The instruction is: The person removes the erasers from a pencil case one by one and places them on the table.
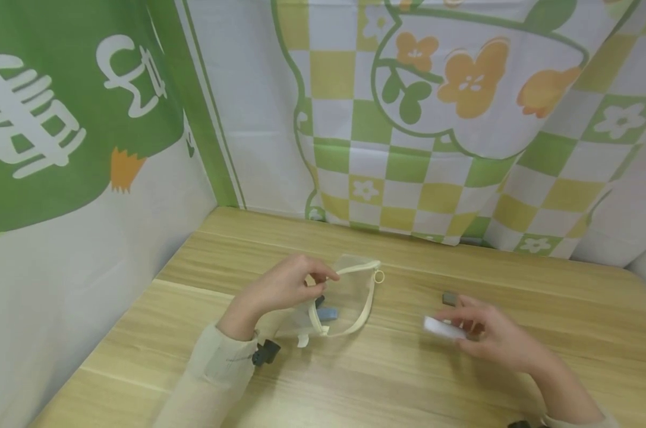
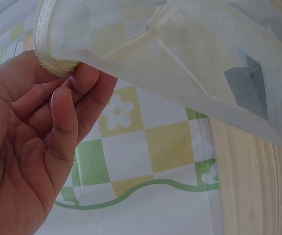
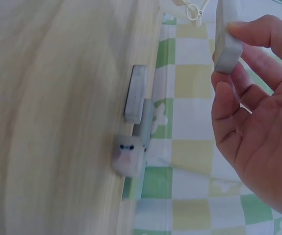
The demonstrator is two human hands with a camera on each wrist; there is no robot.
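My left hand [image 1: 280,286] pinches the zipper edge of a see-through mesh pouch [image 1: 349,300], whose mouth gapes toward the right. A blue flat piece [image 1: 328,314] and a small dark piece [image 1: 320,301] show inside it. In the left wrist view, thumb and fingers meet at the pale zipper's curved corner [image 2: 57,66]. To the right of the pouch, my right hand [image 1: 496,333] holds a small white bar [image 1: 443,328] between thumb and fingers, raised above the table. Its rounded edges show in the right wrist view.
A grey bar [image 1: 450,298] lies on the wooden table [image 1: 397,368] just beyond the right hand. The right wrist view shows a small white block with a face [image 3: 128,155] near it, with greenish pieces behind. Printed curtains [image 1: 387,178] hang along the table's back.
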